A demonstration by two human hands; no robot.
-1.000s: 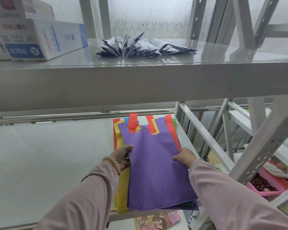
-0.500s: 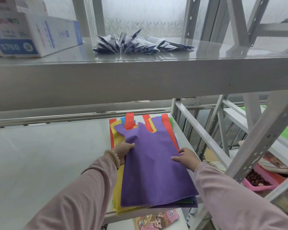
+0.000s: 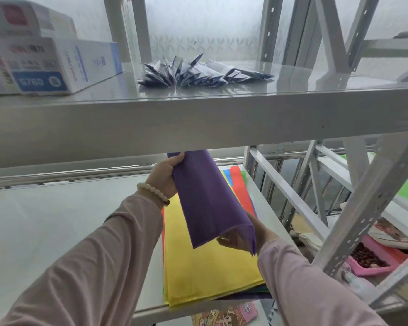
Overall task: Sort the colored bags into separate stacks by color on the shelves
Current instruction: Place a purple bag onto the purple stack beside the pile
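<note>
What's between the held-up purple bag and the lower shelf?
Head view: the mixed bag pile lying on the lower shelf, yellow bag on top, red, blue and green edges showing. Left hand and right hand hold the purple bag above it.

Purple bag (image 3: 206, 196) lifted off the stack.
Your left hand (image 3: 164, 176) and right hand (image 3: 250, 236) grip it above the yellow bag (image 3: 205, 267).

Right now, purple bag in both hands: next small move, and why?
Probably carry the purple bag left and lay it on the bare shelf to start a purple stack. The left hand and right hand hold it above the mixed pile, topped by a yellow bag; no separate purple stack is in view.
</note>
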